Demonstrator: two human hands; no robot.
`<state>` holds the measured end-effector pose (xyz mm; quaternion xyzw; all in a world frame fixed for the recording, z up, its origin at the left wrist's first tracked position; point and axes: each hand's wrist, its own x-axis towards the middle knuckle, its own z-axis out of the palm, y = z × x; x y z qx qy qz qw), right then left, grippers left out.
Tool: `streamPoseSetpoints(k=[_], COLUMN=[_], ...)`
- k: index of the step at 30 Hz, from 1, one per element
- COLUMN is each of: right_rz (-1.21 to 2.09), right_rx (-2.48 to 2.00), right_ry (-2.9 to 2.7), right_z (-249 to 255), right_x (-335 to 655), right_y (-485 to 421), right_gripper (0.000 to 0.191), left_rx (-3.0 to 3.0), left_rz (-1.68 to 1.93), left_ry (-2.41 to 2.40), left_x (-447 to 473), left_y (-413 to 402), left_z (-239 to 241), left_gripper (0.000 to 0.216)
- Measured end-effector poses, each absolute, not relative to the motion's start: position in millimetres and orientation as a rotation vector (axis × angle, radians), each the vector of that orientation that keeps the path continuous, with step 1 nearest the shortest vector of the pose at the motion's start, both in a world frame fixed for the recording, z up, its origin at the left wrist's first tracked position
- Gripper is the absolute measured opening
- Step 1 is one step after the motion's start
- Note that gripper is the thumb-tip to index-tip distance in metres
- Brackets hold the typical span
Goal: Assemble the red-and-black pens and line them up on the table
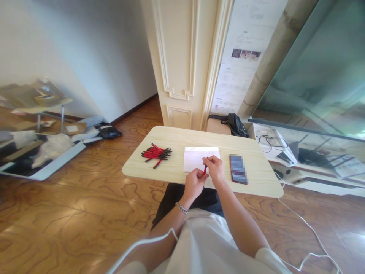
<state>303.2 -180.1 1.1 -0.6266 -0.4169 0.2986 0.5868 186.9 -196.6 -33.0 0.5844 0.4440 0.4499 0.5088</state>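
Note:
Between my two hands is a red pen [205, 169] with a dark end, held nearly upright over the near edge of a white sheet of paper [194, 158]. My left hand [195, 183] pinches its lower part. At the upper, dark end, the fingers of my right hand [214, 167] are closed on it. A loose pile of several red and black pens [156, 153] lies on the left side of the small table [173, 137]. To the right of the paper rests a phone [238, 169], its screen blurred out.
A black bag [238, 125] sits on a box behind the table. White cables [308, 224] trail over the wooden floor at the right. Further left, an open carton [42, 167] and plastic bags [97, 131] lie on the floor. A large dark screen [319, 76] stands at right.

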Motion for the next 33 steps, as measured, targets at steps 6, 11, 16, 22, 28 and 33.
streamPoseSetpoints(k=[6,11,16,22,28,33], right_rz=[0.818,0.921,0.73,0.894,0.937,1.086], right_rx=[-1.398,-1.34,-1.468,-1.37,-1.338,-1.056], right_ry=[-0.957,-0.988,-1.029,-0.998,-0.918,-0.655], right_z=[-1,-1,-4,-4,-13,-23], right_x=[303,307,306,304,303,291], right_y=[-181,-184,-185,-190,-208,-211], right_gripper=[0.036,0.041,0.038,0.046,0.043,0.028], left_rx=[1.303,1.12,1.269,1.174,0.925,0.906], left_rz=[0.978,0.875,0.962,0.968,1.192,1.191], left_ry=[0.958,0.855,0.936,0.828,0.786,0.778], left_x=[183,183,187,185,183,191], left_y=[-190,-187,-191,-189,-178,-180], left_z=[-29,-29,-39,-30,-9,-12], left_gripper=[0.024,0.028,0.023,0.03,0.036,0.033])
